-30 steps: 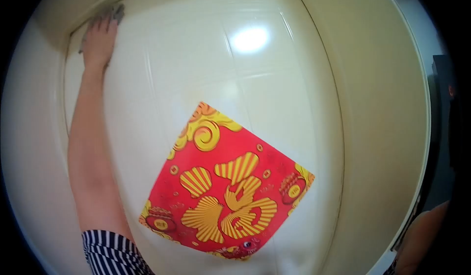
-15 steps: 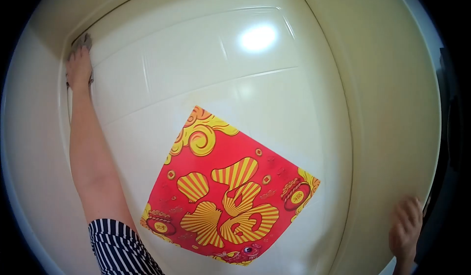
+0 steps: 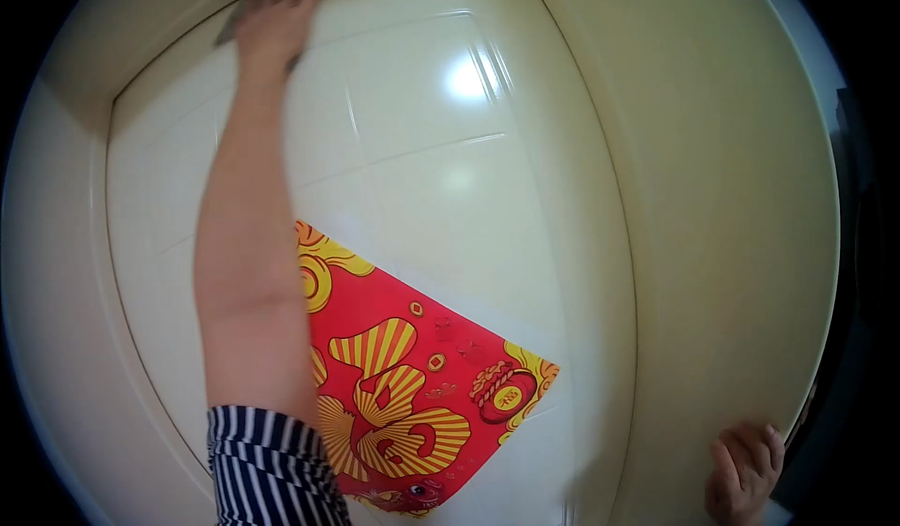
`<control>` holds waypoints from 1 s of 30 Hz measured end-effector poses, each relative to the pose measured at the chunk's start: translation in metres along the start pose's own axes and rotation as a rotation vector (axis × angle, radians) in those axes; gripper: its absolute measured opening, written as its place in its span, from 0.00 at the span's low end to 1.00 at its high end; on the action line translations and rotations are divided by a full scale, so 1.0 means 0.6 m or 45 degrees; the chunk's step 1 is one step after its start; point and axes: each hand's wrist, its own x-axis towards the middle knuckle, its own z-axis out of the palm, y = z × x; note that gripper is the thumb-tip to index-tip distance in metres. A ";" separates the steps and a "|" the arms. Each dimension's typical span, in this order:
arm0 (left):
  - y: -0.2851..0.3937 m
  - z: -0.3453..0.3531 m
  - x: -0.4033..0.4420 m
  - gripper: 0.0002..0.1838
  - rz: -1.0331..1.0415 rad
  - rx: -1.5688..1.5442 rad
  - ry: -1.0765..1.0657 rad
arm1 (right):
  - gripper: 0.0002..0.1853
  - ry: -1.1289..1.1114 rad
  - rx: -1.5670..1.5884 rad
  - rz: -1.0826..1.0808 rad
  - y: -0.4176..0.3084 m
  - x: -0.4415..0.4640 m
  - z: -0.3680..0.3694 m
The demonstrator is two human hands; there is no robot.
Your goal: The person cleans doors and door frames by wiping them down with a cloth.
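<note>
My left hand [image 3: 272, 29] is at the upper left, pressing a grey cloth [image 3: 242, 18] to the top border of a cream panelled door [image 3: 422, 85]. Motion smears the fingers and the cloth a little. The bare forearm and striped sleeve cross in front of a red and gold square decoration [image 3: 450, 357], covering its left part. That decoration lies flat on the door, turned like a diamond. At the lower right, my right hand [image 3: 745, 470] touches the cream surface near its outer edge, its fingers apart and loosely bent. It shows nothing held.
A wide cream border [image 3: 712, 198] runs down the right side, divided from the inner panel by a dark groove. Raised lines mark the inner panel, and a lamp's bright reflection [image 3: 473, 76] shines on it. Beyond the right edge it is dark.
My left hand has moved the cloth up and right, from the upper left corner along the top border. My right hand sits slightly lower and further left. The view has shifted a little.
</note>
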 end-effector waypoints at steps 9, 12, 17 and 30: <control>0.289 -0.157 -0.069 0.32 0.449 -0.405 -0.156 | 0.15 0.024 -0.031 0.046 -0.011 -0.015 0.003; 0.214 -0.185 -0.076 0.33 0.356 -0.453 -0.293 | 0.16 0.031 -0.061 0.053 -0.013 -0.014 0.002; -0.026 -0.157 -0.078 0.33 0.021 -0.177 -0.267 | 0.16 0.068 -0.128 0.058 -0.026 -0.008 0.007; -0.522 -0.059 -0.149 0.34 -0.449 -0.003 0.037 | 0.14 0.093 -0.226 0.038 -0.030 -0.004 0.012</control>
